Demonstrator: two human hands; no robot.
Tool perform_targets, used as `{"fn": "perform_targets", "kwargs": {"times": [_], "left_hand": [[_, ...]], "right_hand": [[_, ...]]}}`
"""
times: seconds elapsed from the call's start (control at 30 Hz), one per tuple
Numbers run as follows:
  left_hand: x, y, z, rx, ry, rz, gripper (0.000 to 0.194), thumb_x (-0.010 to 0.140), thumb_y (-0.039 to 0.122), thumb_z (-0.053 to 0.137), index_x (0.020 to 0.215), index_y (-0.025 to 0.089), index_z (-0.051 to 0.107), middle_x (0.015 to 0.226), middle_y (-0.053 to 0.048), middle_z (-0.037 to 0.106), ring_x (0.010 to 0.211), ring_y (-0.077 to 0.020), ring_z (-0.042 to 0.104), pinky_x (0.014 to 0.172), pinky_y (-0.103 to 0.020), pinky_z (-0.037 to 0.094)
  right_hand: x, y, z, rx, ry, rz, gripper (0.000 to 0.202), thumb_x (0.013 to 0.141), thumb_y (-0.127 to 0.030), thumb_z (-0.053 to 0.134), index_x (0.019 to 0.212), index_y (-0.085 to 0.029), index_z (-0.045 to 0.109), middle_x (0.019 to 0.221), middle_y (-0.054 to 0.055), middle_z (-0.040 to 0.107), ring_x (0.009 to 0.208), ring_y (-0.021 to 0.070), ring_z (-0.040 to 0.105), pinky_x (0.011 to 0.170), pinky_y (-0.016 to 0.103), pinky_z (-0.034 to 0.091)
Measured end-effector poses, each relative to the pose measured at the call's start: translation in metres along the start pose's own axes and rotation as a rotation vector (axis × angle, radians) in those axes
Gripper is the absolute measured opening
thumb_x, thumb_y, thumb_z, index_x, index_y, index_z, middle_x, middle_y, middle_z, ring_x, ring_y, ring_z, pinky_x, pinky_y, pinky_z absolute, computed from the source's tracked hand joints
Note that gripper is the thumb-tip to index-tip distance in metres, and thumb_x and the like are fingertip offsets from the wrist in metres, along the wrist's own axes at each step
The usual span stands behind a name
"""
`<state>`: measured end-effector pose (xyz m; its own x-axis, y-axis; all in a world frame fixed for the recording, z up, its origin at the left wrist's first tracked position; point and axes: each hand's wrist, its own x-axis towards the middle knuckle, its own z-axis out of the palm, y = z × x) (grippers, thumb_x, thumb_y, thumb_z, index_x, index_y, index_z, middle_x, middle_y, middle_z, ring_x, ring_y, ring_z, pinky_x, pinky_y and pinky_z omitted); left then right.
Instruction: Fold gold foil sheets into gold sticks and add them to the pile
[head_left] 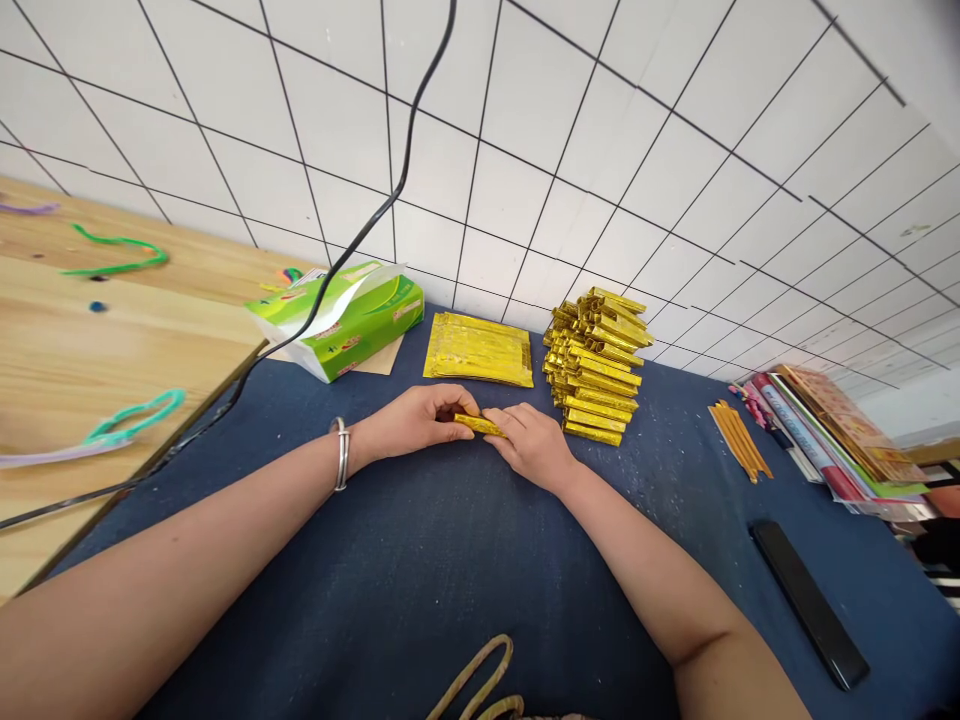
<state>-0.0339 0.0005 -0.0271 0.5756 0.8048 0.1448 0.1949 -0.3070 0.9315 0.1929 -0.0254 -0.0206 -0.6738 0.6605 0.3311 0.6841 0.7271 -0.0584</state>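
Note:
A narrow folded strip of gold foil paper (478, 425) lies between my two hands, low over the dark blue tabletop (450, 560). My left hand (420, 418) pinches its left end between thumb and fingers. At the other end, the fingers of my right hand (534, 440) close over the strip and partly cover it. Just beyond my hands sits a flat stack of gold foil paper sheets (480, 350). To its right, a tall pile of folded gold foil pieces (596, 370) rests near the wall.
A green tissue box (367, 320) stands at the back left, with a black cable (405, 165) hanging across it. On the right lie orange-brown sticks (740, 440), a black case (808, 603) and stacked books (832, 435). Pipe cleaners (135, 415) lie on the wooden table at left.

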Motion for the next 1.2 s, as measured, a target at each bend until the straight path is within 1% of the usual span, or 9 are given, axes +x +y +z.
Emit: {"fn": "perform_targets", "kwargs": {"times": [0.3, 0.43, 0.53, 0.7, 0.77, 0.87, 1.03, 1.1, 1.2], "left_hand": [[0.000, 0.005, 0.000, -0.069, -0.031, -0.010, 0.031, 0.075, 0.041, 0.064, 0.096, 0.018, 0.060, 0.089, -0.002, 0.063, 0.080, -0.0152, 0.058, 0.073, -0.027, 0.049], [0.000, 0.006, -0.003, -0.127, 0.025, -0.005, 0.032, 0.081, 0.043, 0.058, 0.100, 0.017, 0.059, 0.097, -0.004, 0.061, 0.085, -0.0152, 0.056, 0.078, -0.028, 0.047], [0.001, 0.003, -0.004, -0.152, 0.059, -0.018, 0.032, 0.083, 0.043, 0.055, 0.101, 0.017, 0.059, 0.096, -0.004, 0.060, 0.084, -0.0150, 0.055, 0.075, -0.028, 0.047], [0.003, -0.003, -0.005, -0.055, 0.081, -0.014, 0.029, 0.082, 0.043, 0.056, 0.096, 0.018, 0.060, 0.096, -0.004, 0.061, 0.085, -0.0155, 0.056, 0.079, -0.029, 0.046], [0.004, -0.004, -0.005, -0.034, 0.079, -0.012, 0.028, 0.082, 0.043, 0.056, 0.095, 0.019, 0.061, 0.096, -0.003, 0.061, 0.086, -0.0158, 0.056, 0.080, -0.029, 0.045], [0.005, -0.005, -0.005, -0.019, 0.077, -0.011, 0.027, 0.081, 0.042, 0.056, 0.095, 0.019, 0.060, 0.096, -0.003, 0.062, 0.086, -0.0160, 0.057, 0.080, -0.029, 0.045], [0.006, -0.006, -0.005, -0.015, 0.086, -0.008, 0.027, 0.081, 0.042, 0.057, 0.094, 0.018, 0.060, 0.094, -0.003, 0.062, 0.085, -0.0160, 0.057, 0.079, -0.029, 0.046], [0.006, -0.006, -0.005, -0.016, 0.082, -0.009, 0.027, 0.081, 0.042, 0.056, 0.094, 0.018, 0.060, 0.094, -0.003, 0.062, 0.085, -0.0159, 0.057, 0.079, -0.029, 0.046], [0.006, -0.005, -0.006, -0.002, 0.071, -0.010, 0.026, 0.081, 0.041, 0.056, 0.094, 0.019, 0.060, 0.096, -0.003, 0.063, 0.086, -0.0160, 0.058, 0.078, -0.028, 0.046]], "right_hand": [[0.001, -0.001, -0.004, 0.031, -0.028, 0.013, 0.032, 0.092, -0.028, 0.045, 0.123, -0.021, 0.050, 0.102, 0.008, 0.061, 0.094, 0.0195, 0.055, 0.084, 0.032, 0.045], [0.005, 0.007, -0.017, 0.003, -0.008, 0.034, 0.029, 0.090, -0.025, 0.047, 0.118, -0.020, 0.053, 0.106, 0.010, 0.059, 0.096, 0.0208, 0.052, 0.085, 0.034, 0.044], [0.007, 0.022, -0.035, -0.072, 0.076, 0.065, 0.029, 0.090, -0.027, 0.049, 0.117, -0.021, 0.055, 0.108, 0.010, 0.058, 0.096, 0.0222, 0.050, 0.086, 0.037, 0.042], [0.005, 0.065, -0.082, -0.229, 0.347, 0.212, 0.033, 0.089, -0.026, 0.047, 0.121, -0.022, 0.053, 0.110, 0.009, 0.057, 0.103, 0.0236, 0.047, 0.092, 0.041, 0.036], [0.009, 0.090, -0.101, -0.290, 0.456, 0.283, 0.034, 0.089, -0.028, 0.045, 0.122, -0.023, 0.052, 0.111, 0.008, 0.056, 0.105, 0.0243, 0.046, 0.092, 0.043, 0.034], [0.028, 0.137, -0.121, -0.381, 0.515, 0.391, 0.035, 0.089, -0.031, 0.041, 0.121, -0.022, 0.052, 0.111, 0.010, 0.054, 0.105, 0.0262, 0.044, 0.091, 0.045, 0.033], [0.058, 0.215, -0.126, -0.442, 0.413, 0.572, 0.044, 0.079, -0.033, 0.050, 0.122, -0.023, 0.050, 0.120, 0.012, 0.049, 0.110, 0.0309, 0.039, 0.089, 0.050, 0.033], [0.057, 0.231, -0.122, -0.418, 0.424, 0.605, 0.043, 0.079, -0.031, 0.048, 0.121, -0.021, 0.050, 0.119, 0.013, 0.049, 0.111, 0.0301, 0.039, 0.090, 0.049, 0.034], [0.045, 0.234, -0.114, -0.391, 0.470, 0.562, 0.038, 0.081, -0.028, 0.045, 0.117, -0.019, 0.053, 0.114, 0.012, 0.053, 0.108, 0.0273, 0.042, 0.092, 0.047, 0.034]]}}
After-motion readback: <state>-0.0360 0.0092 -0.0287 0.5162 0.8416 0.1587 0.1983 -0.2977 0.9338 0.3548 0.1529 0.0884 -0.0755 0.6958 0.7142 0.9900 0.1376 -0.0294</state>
